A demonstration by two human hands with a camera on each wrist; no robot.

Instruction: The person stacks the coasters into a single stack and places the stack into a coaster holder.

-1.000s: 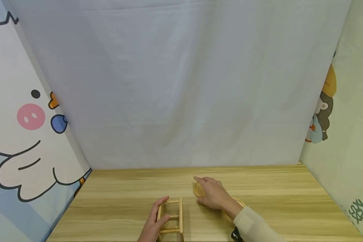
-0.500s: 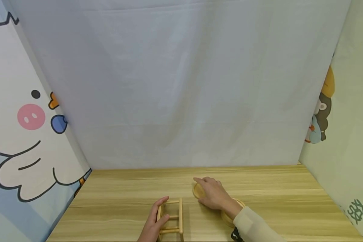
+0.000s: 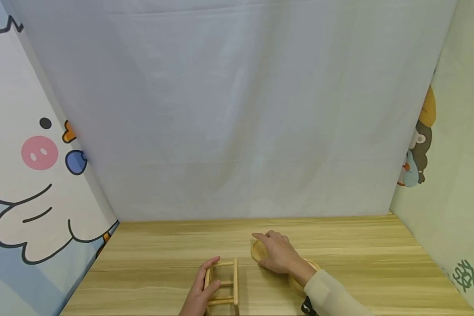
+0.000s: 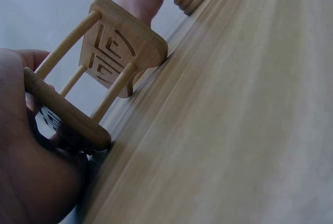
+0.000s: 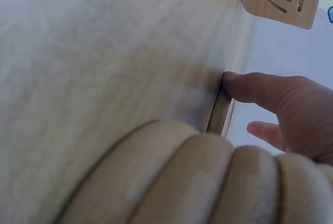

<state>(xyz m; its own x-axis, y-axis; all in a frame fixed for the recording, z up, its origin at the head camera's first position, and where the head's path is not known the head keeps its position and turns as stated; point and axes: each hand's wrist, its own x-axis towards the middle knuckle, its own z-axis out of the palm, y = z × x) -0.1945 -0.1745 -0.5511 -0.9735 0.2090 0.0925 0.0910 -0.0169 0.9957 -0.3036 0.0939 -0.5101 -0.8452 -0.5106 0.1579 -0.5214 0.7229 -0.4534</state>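
Wooden rack (image 4: 143, 34) in left grip (image 3: 199, 289)

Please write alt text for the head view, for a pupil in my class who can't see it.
A person's left hand grips a small wooden rack on a wood-grain table while the right hand touches a round wooden disc. More round wooden pieces sit partly hidden by the right wrist; a pale cloth hangs behind.

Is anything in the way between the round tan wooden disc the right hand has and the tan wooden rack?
Nothing visible is: only striped wooden tabletop shows between the disc and the rack. The round tan wooden stack sits aside, near the right hand.
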